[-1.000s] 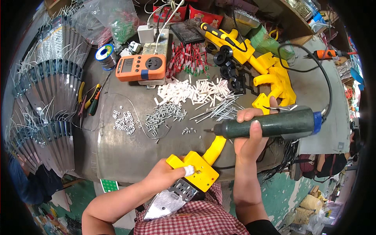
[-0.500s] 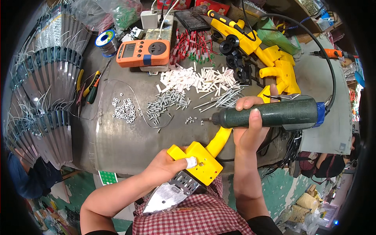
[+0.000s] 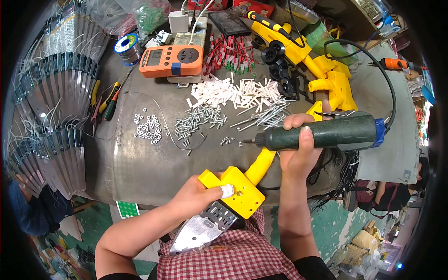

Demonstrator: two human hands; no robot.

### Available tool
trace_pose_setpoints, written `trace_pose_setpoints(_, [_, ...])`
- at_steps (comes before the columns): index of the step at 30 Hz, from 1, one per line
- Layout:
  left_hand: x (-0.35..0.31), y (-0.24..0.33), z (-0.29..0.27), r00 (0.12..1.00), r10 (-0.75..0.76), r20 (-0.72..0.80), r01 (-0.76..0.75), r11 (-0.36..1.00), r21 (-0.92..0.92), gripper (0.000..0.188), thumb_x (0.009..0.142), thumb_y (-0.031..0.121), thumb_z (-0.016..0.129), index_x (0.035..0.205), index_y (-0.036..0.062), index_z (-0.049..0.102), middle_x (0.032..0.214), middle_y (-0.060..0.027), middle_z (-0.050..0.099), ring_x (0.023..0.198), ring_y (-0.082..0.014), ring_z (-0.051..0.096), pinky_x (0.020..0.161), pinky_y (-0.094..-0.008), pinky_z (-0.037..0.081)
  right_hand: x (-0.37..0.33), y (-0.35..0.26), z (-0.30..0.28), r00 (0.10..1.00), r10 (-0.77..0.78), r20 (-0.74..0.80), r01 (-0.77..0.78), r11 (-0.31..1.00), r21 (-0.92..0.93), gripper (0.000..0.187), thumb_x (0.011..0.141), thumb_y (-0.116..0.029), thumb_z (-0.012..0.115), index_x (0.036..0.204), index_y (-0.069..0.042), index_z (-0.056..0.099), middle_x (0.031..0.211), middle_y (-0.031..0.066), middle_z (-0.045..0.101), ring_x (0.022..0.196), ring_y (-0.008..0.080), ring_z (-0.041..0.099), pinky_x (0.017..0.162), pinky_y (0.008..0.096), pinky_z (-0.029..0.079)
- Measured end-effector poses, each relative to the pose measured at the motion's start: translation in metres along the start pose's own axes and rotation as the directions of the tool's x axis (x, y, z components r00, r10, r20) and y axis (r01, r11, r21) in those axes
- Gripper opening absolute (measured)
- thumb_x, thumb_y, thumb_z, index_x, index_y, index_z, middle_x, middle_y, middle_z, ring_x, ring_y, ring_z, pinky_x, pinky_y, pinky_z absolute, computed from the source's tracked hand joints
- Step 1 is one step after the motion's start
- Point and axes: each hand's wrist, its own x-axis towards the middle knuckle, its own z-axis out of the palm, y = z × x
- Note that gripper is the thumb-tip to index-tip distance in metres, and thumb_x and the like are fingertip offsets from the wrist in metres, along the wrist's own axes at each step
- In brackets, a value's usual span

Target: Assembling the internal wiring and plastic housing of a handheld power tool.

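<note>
My left hand (image 3: pixel 196 192) is closed around a yellow plastic tool body (image 3: pixel 242 192), its white-wrapped thumb pressed on top. From this body a perforated bracket and a pointed metal plate (image 3: pixel 196 235) extend toward my checked apron, while a curved yellow handle (image 3: pixel 262 165) runs up and away to the right. My right hand (image 3: pixel 298 151) grips a dark green electric screwdriver (image 3: pixel 343 133), held level with its bit pointing left. Close by the bit's tip lie several tiny screws (image 3: pixel 227 141); whether the tip touches one I cannot tell.
Beyond my hands lie nuts (image 3: pixel 148 128), short screws (image 3: pixel 198 122), long screws (image 3: pixel 266 116) and white sleeves (image 3: pixel 212 93). An orange meter (image 3: pixel 171 60) stands behind them. Metal plates (image 3: pixel 56 158) fan out at left; yellow bodies (image 3: pixel 340 91) lie at right. The screwdriver's cable (image 3: pixel 395 88) loops overhead.
The cable's loop has dropped and shifted at the upper right. The rear of the screwdriver has moved slightly left and up; my left hand and the yellow body are nearly still.
</note>
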Motion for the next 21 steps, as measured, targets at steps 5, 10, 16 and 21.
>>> trace_pose_setpoints(5, [0.002, -0.002, 0.000, 1.000, 0.009, 0.003, -0.009, 1.000, -0.006, 0.046, 0.083, 0.020, 0.069, 0.119, -0.0043, 0.053, 0.107, -0.0091, 0.064, 0.097, -0.0152, 0.059, 0.088, -0.0296, 0.046, 0.003, -0.006, 0.005, 0.998, -0.008, -0.068, 0.014, 0.995, 0.099, 0.076, 0.081, -0.011, 0.056, 0.142, -0.001, 0.014, 0.084, 0.0096, 0.054, 0.075, 0.0207, 0.052, 0.077, 0.0363, 0.045])
trace_pose_setpoints(10, [0.004, -0.004, -0.002, 1.000, 0.018, -0.022, -0.018, 1.000, 0.000, 0.050, 0.082, 0.025, 0.070, 0.121, -0.0027, 0.055, 0.107, -0.0086, 0.065, 0.099, -0.0155, 0.060, 0.090, -0.0290, 0.044, 0.002, -0.020, 0.004, 0.997, -0.076, 0.027, 0.074, 0.995, 0.059, 0.073, 0.084, -0.023, 0.057, 0.144, -0.008, 0.019, 0.085, 0.0050, 0.050, 0.078, 0.0175, 0.047, 0.083, 0.0370, 0.038])
trace_pose_setpoints(16, [0.003, -0.005, -0.004, 0.999, 0.030, -0.013, -0.030, 0.999, -0.026, 0.053, 0.080, 0.026, 0.071, 0.121, -0.0029, 0.055, 0.107, -0.0080, 0.065, 0.096, -0.0150, 0.061, 0.086, -0.0280, 0.046, 0.006, -0.020, 0.004, 0.992, -0.115, 0.057, 0.112, 0.993, 0.049, 0.074, 0.083, -0.020, 0.059, 0.143, -0.006, 0.019, 0.085, 0.0060, 0.051, 0.078, 0.0184, 0.048, 0.082, 0.0372, 0.040])
trace_pose_setpoints(21, [0.006, -0.008, -0.005, 0.996, 0.086, -0.021, -0.087, 0.995, -0.045, 0.052, 0.080, 0.028, 0.071, 0.120, -0.0026, 0.056, 0.105, -0.0080, 0.065, 0.093, -0.0146, 0.062, 0.084, -0.0275, 0.047, 0.005, -0.014, 0.002, 0.995, -0.086, 0.053, 0.085, 0.996, 0.017, 0.071, 0.083, -0.016, 0.058, 0.142, -0.005, 0.020, 0.087, 0.0075, 0.053, 0.078, 0.0191, 0.049, 0.081, 0.0380, 0.042])
